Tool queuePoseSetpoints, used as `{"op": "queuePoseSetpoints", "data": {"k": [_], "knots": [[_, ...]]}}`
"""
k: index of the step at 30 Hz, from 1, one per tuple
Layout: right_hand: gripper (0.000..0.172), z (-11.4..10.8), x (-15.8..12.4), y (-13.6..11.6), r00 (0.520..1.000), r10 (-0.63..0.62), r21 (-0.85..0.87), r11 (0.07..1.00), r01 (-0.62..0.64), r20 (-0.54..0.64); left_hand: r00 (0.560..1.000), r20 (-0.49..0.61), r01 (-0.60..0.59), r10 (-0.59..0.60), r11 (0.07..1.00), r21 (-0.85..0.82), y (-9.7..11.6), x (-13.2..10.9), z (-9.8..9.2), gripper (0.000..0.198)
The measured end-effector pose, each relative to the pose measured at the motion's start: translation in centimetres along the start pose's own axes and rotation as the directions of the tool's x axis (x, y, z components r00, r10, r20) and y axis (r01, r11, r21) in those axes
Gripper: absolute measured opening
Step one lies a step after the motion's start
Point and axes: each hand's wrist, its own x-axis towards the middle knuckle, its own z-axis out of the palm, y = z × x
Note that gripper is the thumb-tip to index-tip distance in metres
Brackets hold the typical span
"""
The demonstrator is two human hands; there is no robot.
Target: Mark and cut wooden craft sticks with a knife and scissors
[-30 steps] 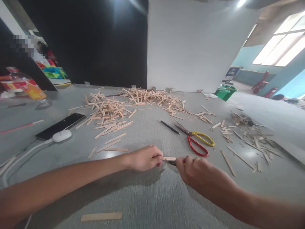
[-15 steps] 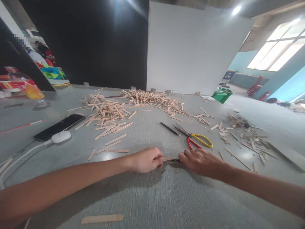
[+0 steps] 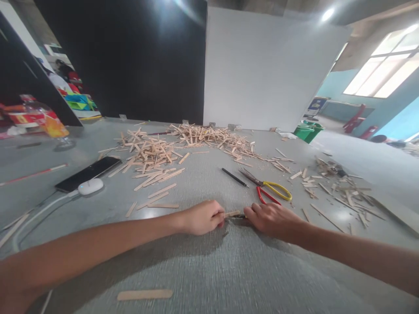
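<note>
Pinched in the fingers of my left hand (image 3: 203, 218) is a wooden craft stick (image 3: 232, 213), its free end pointing right. My right hand (image 3: 271, 219) is closed around a slim dark tool (image 3: 241, 216); only its front end shows, close by the stick, and its kind is hidden in the fist. I cannot tell whether tool and stick touch. Just beyond the right hand lie scissors (image 3: 260, 182) with one yellow and one red handle, and a black pen (image 3: 234, 177). A single craft stick (image 3: 145, 295) rests flat near the front of the table.
Heaped craft sticks (image 3: 152, 150) spread along the back, below a black and white partition (image 3: 255, 65). Broken pieces (image 3: 352, 198) litter the right side. At left are a phone (image 3: 88, 173), a white cabled device (image 3: 91, 186), a red pencil (image 3: 36, 174) and a bottle (image 3: 54, 124).
The stick's free end shows more plainly, slightly raised above the dark tool. Both hands stay nearly in place; the whole view has shifted a little.
</note>
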Motion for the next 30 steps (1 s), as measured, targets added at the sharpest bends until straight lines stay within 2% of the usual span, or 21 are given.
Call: {"op": "queuePoseSetpoints", "data": {"k": [4, 8, 11, 14, 18, 25, 27, 30], "knots": [[0.023, 2.6, 0.0, 1.5, 0.999, -0.029, 0.049, 0.998, 0.031, -0.029, 1.0, -0.016, 0.006, -0.007, 1.0, -0.002, -0.2, 0.1, 0.2, 0.028], [0.031, 3.5, 0.5, 2.3, 0.997, -0.071, 0.065, 0.995, 0.073, -0.029, 1.0, -0.025, 0.013, -0.013, 1.0, -0.012, -0.2, 0.0, 0.3, 0.031], [0.026, 2.4, 0.6, 1.7, 0.998, -0.058, 0.031, 0.998, 0.058, -0.006, 0.999, -0.029, 0.015, -0.016, 1.0, -0.016, -0.2, 0.0, 0.3, 0.033], [0.022, -0.1, 0.4, -0.3, 0.999, 0.025, -0.06, 0.998, -0.024, 0.027, 0.999, -0.035, 0.012, -0.012, 1.0, -0.017, -0.2, 0.1, 0.4, 0.033], [0.031, -2.7, 0.2, -2.4, 0.992, 0.109, -0.174, 0.98, -0.097, 0.06, 0.999, -0.047, -0.009, 0.008, 1.0, -0.014, -0.3, 0.1, 0.4, 0.03], [0.022, -0.3, 0.7, 0.3, 1.0, 0.0, -0.122, 0.993, 0.004, 0.028, 0.997, -0.076, -0.005, 0.007, 1.0, 0.031, -0.1, -0.2, 0.6, 0.036], [0.022, -0.6, 0.8, 0.4, 1.0, 0.019, -0.132, 0.991, -0.015, 0.023, 0.993, -0.114, -0.014, 0.022, 0.998, 0.068, 0.0, -0.5, 1.0, 0.037], [0.017, -2.5, 1.0, 0.1, 0.994, 0.107, -0.142, 0.984, -0.105, 0.009, 0.977, -0.209, -0.021, 0.048, 0.991, 0.13, 0.5, -1.2, 1.9, 0.039]]}}
